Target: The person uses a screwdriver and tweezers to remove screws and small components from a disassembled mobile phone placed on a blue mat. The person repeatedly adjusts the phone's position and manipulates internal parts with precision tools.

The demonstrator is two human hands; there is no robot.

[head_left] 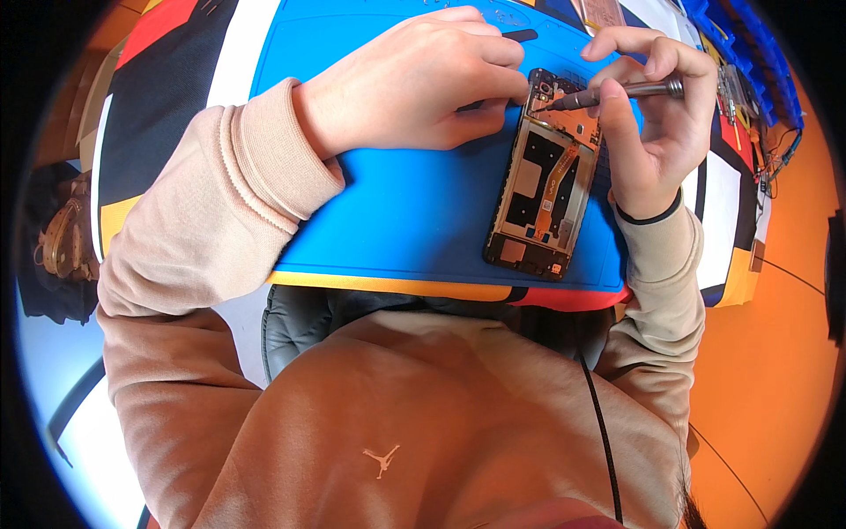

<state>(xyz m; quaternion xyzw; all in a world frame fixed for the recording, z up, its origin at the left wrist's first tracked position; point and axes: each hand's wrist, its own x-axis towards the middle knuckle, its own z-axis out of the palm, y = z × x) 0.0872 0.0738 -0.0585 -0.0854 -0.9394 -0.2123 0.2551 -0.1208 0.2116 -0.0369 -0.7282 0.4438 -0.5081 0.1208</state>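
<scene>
An opened smartphone (526,176) lies on the blue mat (397,203), its inner frame, orange flex cable (553,198) and upper circuit area exposed. Between the thumb and fingers of my right hand (656,132) is a slim screwdriver (648,89) with a grey metal handle. It slants left, its dark tip down at the phone's upper left part. My left hand (432,84) is closed beside the phone's upper left edge, fingertips close to it. From behind its fingers pokes the end of a slim black tool (521,35); the rest is mostly hidden by the hand.
Small bits (480,13) lie along the mat's far edge, with a clear flat case (602,12) beyond. Blue bins (736,48) stand at the far right, near cables and small parts. A patterned cloth (159,79) covers the table. A brown bag (69,234) sits off to the left.
</scene>
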